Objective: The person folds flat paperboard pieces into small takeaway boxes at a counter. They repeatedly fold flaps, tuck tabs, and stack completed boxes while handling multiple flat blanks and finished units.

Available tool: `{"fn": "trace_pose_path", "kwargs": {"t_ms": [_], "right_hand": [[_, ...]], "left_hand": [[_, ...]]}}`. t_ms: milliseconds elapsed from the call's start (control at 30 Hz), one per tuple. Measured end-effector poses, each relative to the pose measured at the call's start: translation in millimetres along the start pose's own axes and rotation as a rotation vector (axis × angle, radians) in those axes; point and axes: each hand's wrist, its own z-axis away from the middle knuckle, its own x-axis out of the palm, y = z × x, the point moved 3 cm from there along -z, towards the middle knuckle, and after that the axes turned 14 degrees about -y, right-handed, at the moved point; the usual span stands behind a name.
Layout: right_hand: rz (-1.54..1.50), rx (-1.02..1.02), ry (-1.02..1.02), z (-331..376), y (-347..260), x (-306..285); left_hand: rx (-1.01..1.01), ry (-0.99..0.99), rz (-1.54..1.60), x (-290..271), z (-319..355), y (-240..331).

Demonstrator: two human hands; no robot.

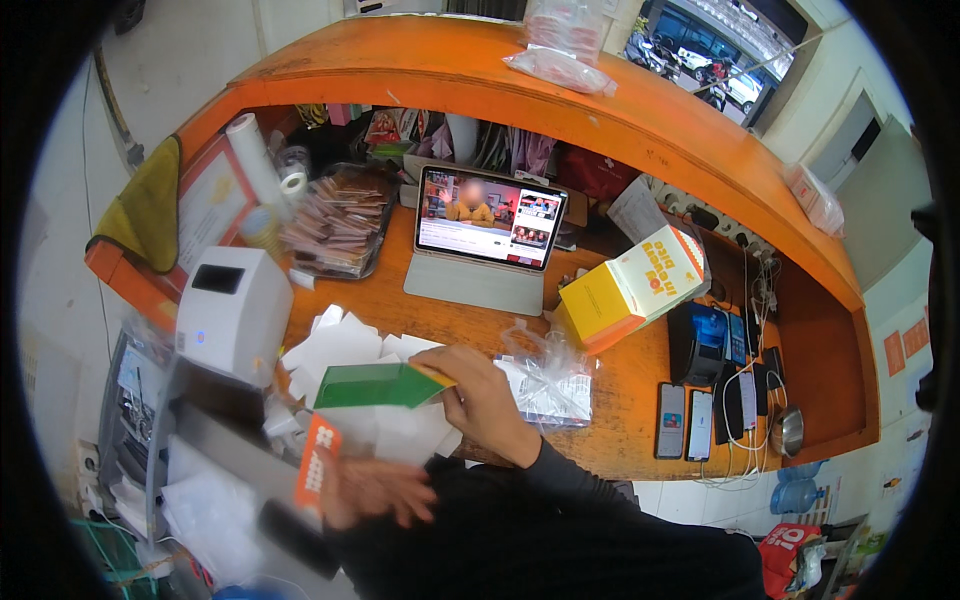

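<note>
A folding carton (370, 387) with a green panel, white-grey sides and an orange printed flap sits over the near left of the counter. My right hand (482, 402) grips its right corner, thumb below and fingers over the top edge. Lower down, my left hand (375, 490) is blurred, its fingers spread beside the orange flap and holding nothing I can see. White paper pieces (345, 338) lie in a heap behind the carton. A clear plastic bag (540, 355) rests on a white packet (548, 398) right of my right hand.
A tablet (484, 220) stands at the back, playing a video. Left of it is a tray of small packets (345, 220); a white label printer (232, 315) stands nearer. To the right are a yellow-white box (635, 285), a card terminal (697, 343), phones (670, 420) and cables.
</note>
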Motion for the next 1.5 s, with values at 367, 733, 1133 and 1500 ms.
{"fn": "trace_pose_path", "kwargs": {"t_ms": [367, 733, 1133, 1500], "right_hand": [[0.0, -0.193, -0.156, -3.2, -5.7, -1.6], [-0.572, -0.155, 0.052, 11.2, -45.2, 25.6], [-0.386, -0.199, 0.136, 17.1, -37.2, 18.2], [-1.052, -0.052, -0.103, 15.2, -23.3, 35.3]], "left_hand": [[0.465, 0.528, -1.555, 32.5, -25.5, 35.1], [0.783, 0.565, -1.842, 37.9, -22.3, 26.7], [0.84, 0.637, -1.321, 32.8, -22.0, 14.4], [0.706, 0.649, -1.156, 32.3, -18.9, 13.8]]}}
